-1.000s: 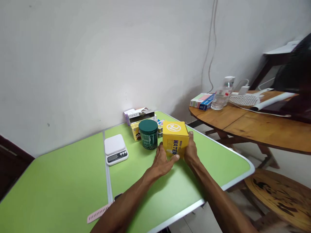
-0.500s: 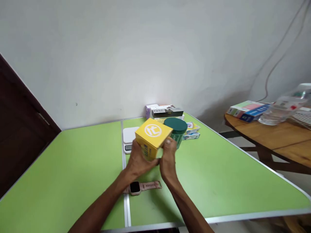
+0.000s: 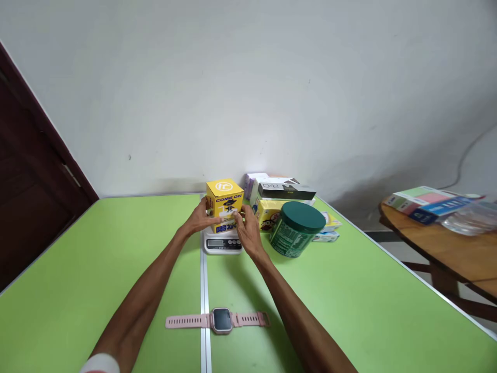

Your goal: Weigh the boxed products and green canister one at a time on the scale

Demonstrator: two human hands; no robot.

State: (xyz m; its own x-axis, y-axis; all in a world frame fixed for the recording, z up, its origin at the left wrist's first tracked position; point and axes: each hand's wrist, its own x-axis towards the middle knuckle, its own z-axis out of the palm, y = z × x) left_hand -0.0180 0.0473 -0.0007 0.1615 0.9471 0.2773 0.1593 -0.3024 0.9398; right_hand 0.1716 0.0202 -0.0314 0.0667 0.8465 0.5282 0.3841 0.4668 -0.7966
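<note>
A yellow cardboard box (image 3: 224, 196) with "COME ON" printed on its front stands upright between my two hands, at the white digital kitchen scale (image 3: 223, 244). My left hand (image 3: 199, 217) grips its left side, thumb across the lower front. On the right side, my right hand (image 3: 247, 227) holds it with the thumb on the front face. The box hides the scale's platform, so I cannot tell whether it rests there. The scale's display and buttons show below it. Nearer me lies a pink-strapped smartwatch (image 3: 222, 320), stretched out flat.
Right of the scale stands a green lidded tub (image 3: 297, 228). Behind it are a yellow box (image 3: 267, 213), a black-and-white box (image 3: 286, 190) and small cartons (image 3: 326, 236). A wooden side table (image 3: 438, 248) holds a flat box (image 3: 423, 204) and clear plastic (image 3: 471, 217).
Both hands have carried the yellow box away from me and left to the scale, turning its printed front toward me. The camera view has shifted too.
</note>
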